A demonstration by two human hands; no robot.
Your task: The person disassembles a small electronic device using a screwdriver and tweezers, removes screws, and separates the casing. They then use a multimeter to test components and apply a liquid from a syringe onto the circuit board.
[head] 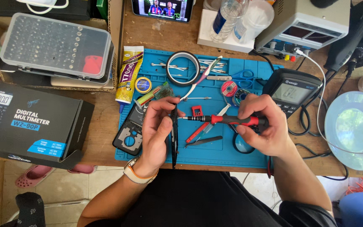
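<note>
Wooden bench boards carry a blue work mat (248,157), and over its front edge the person works close to the body. At the centre is a thin dark phone (174,136), held on edge so that only its narrow side shows, upright above the mat. The left hand (156,132) is clasped round it from the left, thumb and fingertips pinching its upper part, seemingly to steady it for the tool. The right hand (259,126) is closed round the red-and-black grip of a precision screwdriver (223,120), which lies level with its slim metal tip touching the edge of the phone near the top; held sideways like this, the tip can meet the edge squarely.

Just left of the phone, a phone back shell (130,135) with camera cut-outs lies at the mat's edge. Under the screwdriver sit a small red part (197,111), a red-handled tool (196,133) and dark tweezers (203,141), crowding the mat beneath the hands. Farther back are a roll of tape (183,68), blue scissors (243,75) and a yellow glue tube (127,75). A multimeter (293,90) stands right of the mat, its cables trailing near the right wrist. A clear bit case (55,46) and a dark box (26,122) rest well to the left.
</note>
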